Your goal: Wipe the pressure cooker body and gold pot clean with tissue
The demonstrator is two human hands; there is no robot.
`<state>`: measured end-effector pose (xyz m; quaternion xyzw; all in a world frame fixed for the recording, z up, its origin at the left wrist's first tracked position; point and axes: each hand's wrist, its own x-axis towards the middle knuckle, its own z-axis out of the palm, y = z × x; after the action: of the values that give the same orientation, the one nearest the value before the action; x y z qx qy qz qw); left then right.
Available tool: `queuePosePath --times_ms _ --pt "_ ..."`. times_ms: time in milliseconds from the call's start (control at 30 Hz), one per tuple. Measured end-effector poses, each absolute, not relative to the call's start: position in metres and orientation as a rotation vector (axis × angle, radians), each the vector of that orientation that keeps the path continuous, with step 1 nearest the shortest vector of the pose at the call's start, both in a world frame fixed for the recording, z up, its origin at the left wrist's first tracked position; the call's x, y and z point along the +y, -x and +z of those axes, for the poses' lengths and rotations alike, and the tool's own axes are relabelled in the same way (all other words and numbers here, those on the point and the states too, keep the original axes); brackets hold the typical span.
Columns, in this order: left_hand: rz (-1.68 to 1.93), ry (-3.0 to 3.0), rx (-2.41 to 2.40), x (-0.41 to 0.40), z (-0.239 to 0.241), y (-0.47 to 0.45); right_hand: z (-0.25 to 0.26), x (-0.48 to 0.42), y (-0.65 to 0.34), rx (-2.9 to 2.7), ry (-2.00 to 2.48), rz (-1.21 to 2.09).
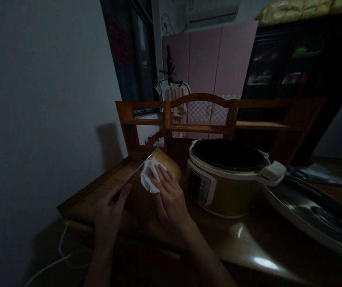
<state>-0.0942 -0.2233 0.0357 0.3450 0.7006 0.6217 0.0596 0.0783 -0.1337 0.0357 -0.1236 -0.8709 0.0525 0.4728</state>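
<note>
My left hand (109, 213) is closed round the dark handle of a knife (137, 170), whose thin blade points up and to the right. My right hand (169, 199) is closed on a crumpled white tissue (148, 177) and presses it against the blade near its tip. Both hands are over a wooden cutting board (171, 165) that lies on the wooden table (248, 243).
An open electric cooker (223, 179) stands just right of my hands, its hinged lid (311, 211) lying open to the right. A wooden shelf rack (200, 119) stands behind. A white cable (60, 255) hangs off the table's left edge. A wall is at the left.
</note>
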Motion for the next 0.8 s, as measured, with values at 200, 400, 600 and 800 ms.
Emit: queuePosePath --times_ms 200,400,600,800 --pt "1.864 -1.118 2.135 -0.216 0.043 0.098 0.034 -0.133 -0.082 -2.181 0.311 0.090" --pt "1.877 -1.130 2.120 -0.209 0.046 0.096 0.030 -0.137 -0.081 -2.205 0.291 0.049" --pt "1.908 -1.207 2.068 -0.205 0.044 0.104 0.025 -0.147 -0.078 -2.300 0.234 -0.040" --pt "1.811 -1.236 2.123 -0.206 0.048 0.108 0.009 -0.154 -0.093 -2.376 0.172 -0.051"
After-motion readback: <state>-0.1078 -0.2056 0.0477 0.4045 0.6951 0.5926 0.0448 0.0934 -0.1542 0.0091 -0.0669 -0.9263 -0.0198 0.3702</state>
